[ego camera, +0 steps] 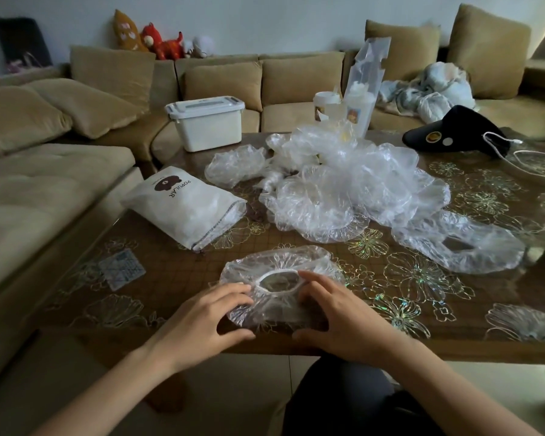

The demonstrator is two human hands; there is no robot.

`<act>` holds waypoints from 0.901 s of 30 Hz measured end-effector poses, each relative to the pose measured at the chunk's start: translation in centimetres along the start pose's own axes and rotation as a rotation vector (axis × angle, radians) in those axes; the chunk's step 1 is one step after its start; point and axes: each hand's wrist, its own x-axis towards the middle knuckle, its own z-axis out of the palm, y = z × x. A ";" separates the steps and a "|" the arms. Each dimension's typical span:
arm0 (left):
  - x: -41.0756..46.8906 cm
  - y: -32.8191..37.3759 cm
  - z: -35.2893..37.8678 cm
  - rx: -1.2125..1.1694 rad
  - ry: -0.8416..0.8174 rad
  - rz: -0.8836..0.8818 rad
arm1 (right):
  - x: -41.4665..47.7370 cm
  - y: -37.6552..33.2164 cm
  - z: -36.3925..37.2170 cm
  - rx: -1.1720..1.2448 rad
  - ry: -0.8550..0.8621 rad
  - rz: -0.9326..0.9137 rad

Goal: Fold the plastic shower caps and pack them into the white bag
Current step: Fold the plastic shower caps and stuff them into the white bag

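Note:
A clear plastic shower cap (277, 262) lies near the table's front edge, its elastic opening facing up. My left hand (208, 319) rests on its left side with fingers spread along the elastic rim. My right hand (340, 313) rests on its right side, fingers lightly bent on the plastic. The white bag (183, 206), printed with a bear and "POPULAR", lies to the left behind the cap, its zipper mouth toward me and plastic inside. A heap of loose shower caps (343, 187) fills the table's middle, and another cap (460, 247) lies at the right.
The brown floral table (406, 297) has a small calendar card (121, 269) at the left. A white lidded box (206, 122), two cups (326, 110) in a plastic sleeve, a black cap (453, 133) and a white cable (501, 143) sit behind. Sofas surround the table.

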 end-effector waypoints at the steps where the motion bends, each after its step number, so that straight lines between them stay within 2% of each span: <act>1: -0.1 0.0 -0.1 -0.011 -0.015 -0.007 | 0.1 0.3 0.1 -0.005 -0.006 -0.001; 6: 0.0 -0.4 -0.3 -0.003 -0.048 0.030 | 0.0 0.8 0.4 0.090 0.086 -0.009; 10: 0.3 -0.8 -0.7 -0.114 0.079 0.011 | 0.4 1.0 0.2 0.188 0.256 0.060; 14: 0.7 -0.7 -0.3 -0.237 0.259 -0.010 | 0.4 1.3 0.1 0.166 0.148 0.094; 18: 1.2 -0.7 0.8 -0.294 0.355 0.017 | 0.6 1.8 0.1 0.133 0.266 0.079; 21: 1.3 -0.6 1.1 -0.334 0.377 -0.005 | 0.4 1.8 -0.7 0.180 0.231 0.139; 25: 2.2 -1.1 1.4 -0.241 0.414 -0.037 | 1.1 1.8 -1.4 0.258 0.217 0.226; 27: 3.1 -1.4 1.6 -0.180 0.430 -0.127 | 2.4 2.0 -1.5 0.283 0.233 0.291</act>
